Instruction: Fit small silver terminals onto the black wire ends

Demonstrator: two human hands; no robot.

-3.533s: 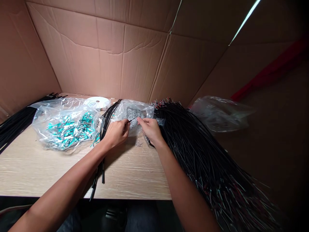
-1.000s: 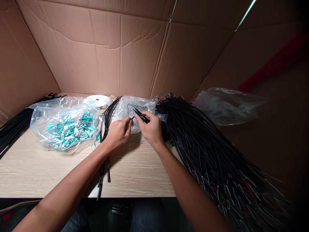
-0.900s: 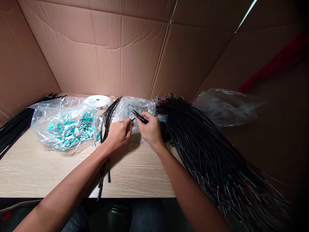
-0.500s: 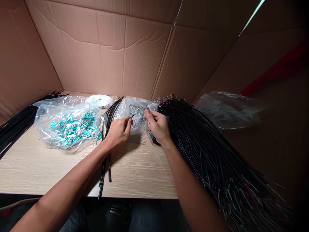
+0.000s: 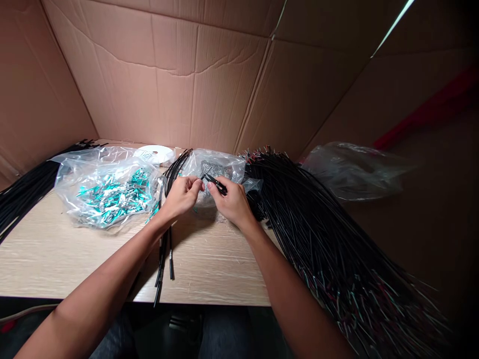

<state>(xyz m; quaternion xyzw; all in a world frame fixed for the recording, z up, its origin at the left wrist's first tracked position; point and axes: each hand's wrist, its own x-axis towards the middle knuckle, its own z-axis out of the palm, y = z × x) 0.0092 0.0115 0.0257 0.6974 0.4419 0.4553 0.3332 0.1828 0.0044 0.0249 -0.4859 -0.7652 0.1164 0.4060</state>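
Our left hand pinches a cable over the near side of the middle bag; our right hand grips snips just beside it. If our pinch slips, we could nick the cable.

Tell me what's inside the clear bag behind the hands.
The clear bag holds a silvery-grey mass; the right hand and black tool hide part of it from view.

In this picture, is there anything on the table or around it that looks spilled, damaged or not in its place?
Two small things: fine scraps lie loose on the table in front of the middle plastic bag, looking spilled, and the cardboard wall behind shows a long wavy crease, as if bent.
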